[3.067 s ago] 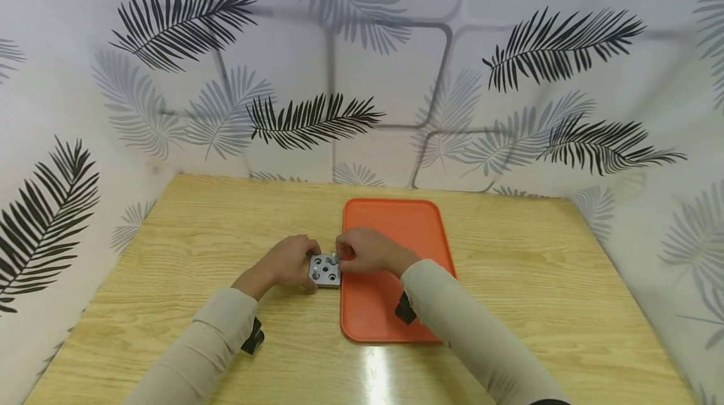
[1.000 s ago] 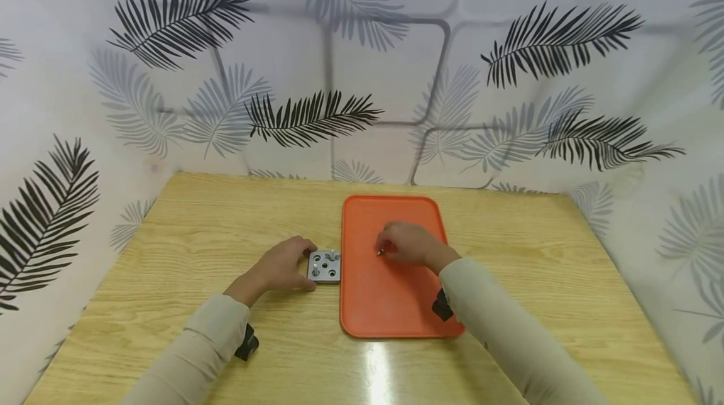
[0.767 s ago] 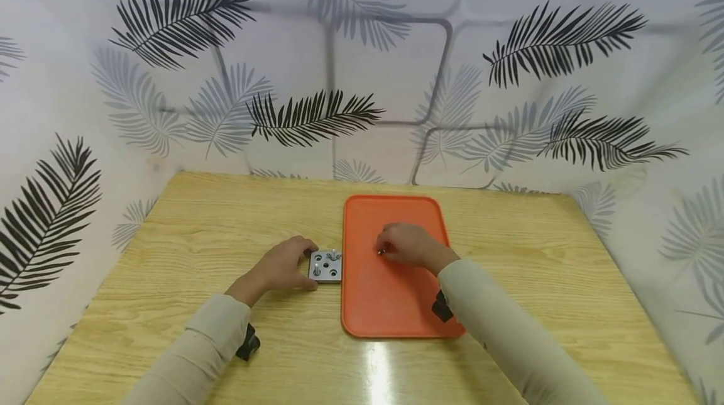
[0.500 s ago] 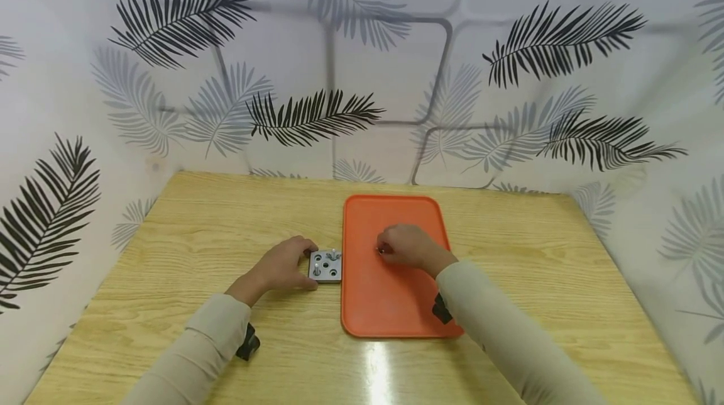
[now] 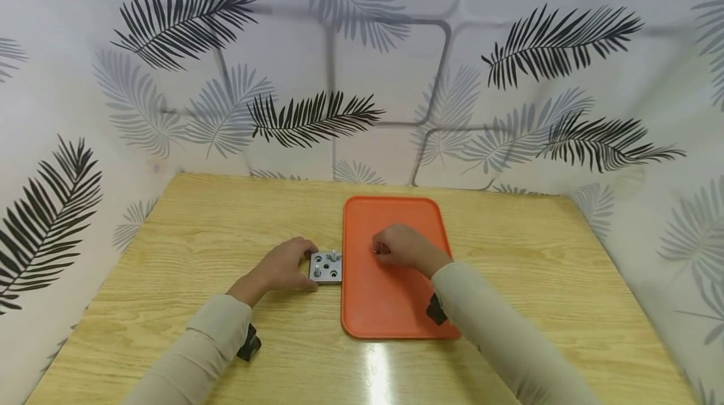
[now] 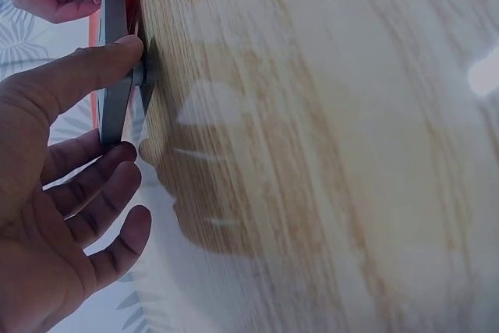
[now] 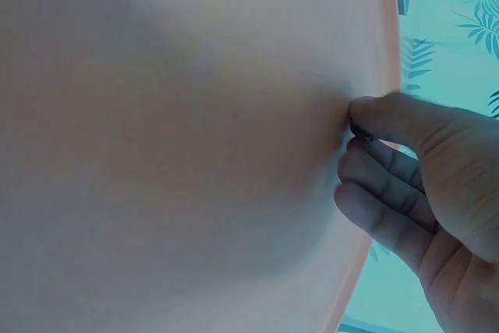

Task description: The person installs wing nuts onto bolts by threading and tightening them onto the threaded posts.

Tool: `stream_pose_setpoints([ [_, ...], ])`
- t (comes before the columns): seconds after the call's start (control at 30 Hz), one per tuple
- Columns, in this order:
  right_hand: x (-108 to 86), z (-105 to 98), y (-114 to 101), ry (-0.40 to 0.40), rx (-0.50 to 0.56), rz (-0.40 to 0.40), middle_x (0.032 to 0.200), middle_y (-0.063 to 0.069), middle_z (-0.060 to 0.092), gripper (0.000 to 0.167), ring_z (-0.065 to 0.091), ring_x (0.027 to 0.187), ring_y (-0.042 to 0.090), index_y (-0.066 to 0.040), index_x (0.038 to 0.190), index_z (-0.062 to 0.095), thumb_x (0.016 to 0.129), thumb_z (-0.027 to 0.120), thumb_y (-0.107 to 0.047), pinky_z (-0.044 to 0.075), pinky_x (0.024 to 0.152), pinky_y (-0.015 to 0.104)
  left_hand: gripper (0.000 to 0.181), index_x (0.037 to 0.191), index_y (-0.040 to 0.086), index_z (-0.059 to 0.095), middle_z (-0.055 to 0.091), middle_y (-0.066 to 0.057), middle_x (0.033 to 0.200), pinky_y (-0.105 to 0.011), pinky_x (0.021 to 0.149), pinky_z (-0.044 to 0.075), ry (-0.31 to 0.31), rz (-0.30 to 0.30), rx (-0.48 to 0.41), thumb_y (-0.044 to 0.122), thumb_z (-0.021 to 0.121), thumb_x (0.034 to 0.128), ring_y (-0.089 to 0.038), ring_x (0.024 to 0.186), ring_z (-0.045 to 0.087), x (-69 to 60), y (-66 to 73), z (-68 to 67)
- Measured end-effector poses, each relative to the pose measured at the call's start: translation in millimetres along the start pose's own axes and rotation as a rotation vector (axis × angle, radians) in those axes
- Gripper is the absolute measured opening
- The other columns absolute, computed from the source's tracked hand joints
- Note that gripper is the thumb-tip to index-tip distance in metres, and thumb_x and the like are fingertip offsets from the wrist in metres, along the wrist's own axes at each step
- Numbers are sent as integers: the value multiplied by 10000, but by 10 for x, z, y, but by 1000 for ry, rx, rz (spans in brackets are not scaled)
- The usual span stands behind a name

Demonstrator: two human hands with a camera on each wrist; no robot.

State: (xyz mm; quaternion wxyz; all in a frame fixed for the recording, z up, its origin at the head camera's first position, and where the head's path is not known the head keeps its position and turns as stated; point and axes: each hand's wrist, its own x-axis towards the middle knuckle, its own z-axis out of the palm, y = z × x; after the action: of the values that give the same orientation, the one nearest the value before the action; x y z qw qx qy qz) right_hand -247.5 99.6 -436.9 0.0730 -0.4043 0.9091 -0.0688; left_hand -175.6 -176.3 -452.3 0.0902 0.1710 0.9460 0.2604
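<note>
A square grey metal plate [image 5: 325, 268] with holes and two upright metal pieces lies against the left edge of the orange tray [image 5: 390, 317]. My left hand [image 5: 283, 265] grips it from the left; in the left wrist view, the thumb and fingers of the left hand [image 6: 70, 161] hold the plate [image 6: 115, 68] at its edges. Over the tray, my right hand [image 5: 404, 246] pinches a small metal part [image 5: 378, 252]. The right wrist view shows that part [image 7: 362, 133] as a dark bit, mostly hidden between thumb and fingers of the right hand [image 7: 437, 177].
The tray and plate stand on a light wooden table [image 5: 237, 216]. Behind the table rises a pale backdrop [image 5: 373, 78] with leaf patterns. A dark band piece [image 5: 250, 343] shows at the left wrist and another [image 5: 435, 310] at the right.
Since the oldest view, my right hand has moved from the plate to over the tray, holding a small part there. It has lately shifted slightly left. The left hand stays at the plate.
</note>
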Motion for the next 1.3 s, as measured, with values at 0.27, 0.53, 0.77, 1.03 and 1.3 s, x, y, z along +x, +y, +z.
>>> stream_pose_setpoints([
  [0.27, -34, -30, -29, 31, 32, -89, 892, -3, 737, 72, 613, 754, 92, -116, 963, 751, 934, 695, -149, 534, 744, 265, 600, 1191, 32, 637, 637, -77, 1093, -437, 943, 494, 14, 26, 16, 270, 903, 709, -221, 997, 591, 10, -22, 14],
  [0.53, 45, -121, -346, 93, 69, -198, 913, -8, 730, 114, 619, 783, 95, -117, 1004, 756, 940, 669, -153, 533, 753, 250, 598, 1183, 35, 639, 642, -80, 1096, -436, 939, 498, 18, 36, 22, 282, 905, 708, -227, 1004, 599, 19, -28, 7],
  [0.77, 166, -190, -681, 94, 91, -264, 915, 2, 682, 167, 560, 762, 94, -99, 1048, 748, 925, 636, -86, 498, 733, 231, 578, 1150, 43, 646, 637, -69, 1062, -415, 893, 506, 11, 25, 15, 282, 913, 697, -204, 956, 594, 15, -12, -2],
  [1.03, 265, -160, -907, 82, 17, -282, 913, 4, 637, 168, 505, 717, 68, -134, 1051, 745, 962, 609, -92, 409, 641, 143, 526, 1138, 62, 643, 624, -75, 1065, -395, 844, 506, -9, 30, -12, 253, 900, 721, -205, 938, 581, 8, -14, -8],
  [1.3, 278, -107, -935, 99, 42, -282, 931, 23, 648, 162, 597, 770, 107, -105, 1057, 753, 983, 608, -108, 472, 676, 154, 508, 1137, 63, 645, 633, -71, 1074, -375, 813, 500, -13, 28, -48, 241, 894, 732, -208, 937, 590, 4, 1, -28],
])
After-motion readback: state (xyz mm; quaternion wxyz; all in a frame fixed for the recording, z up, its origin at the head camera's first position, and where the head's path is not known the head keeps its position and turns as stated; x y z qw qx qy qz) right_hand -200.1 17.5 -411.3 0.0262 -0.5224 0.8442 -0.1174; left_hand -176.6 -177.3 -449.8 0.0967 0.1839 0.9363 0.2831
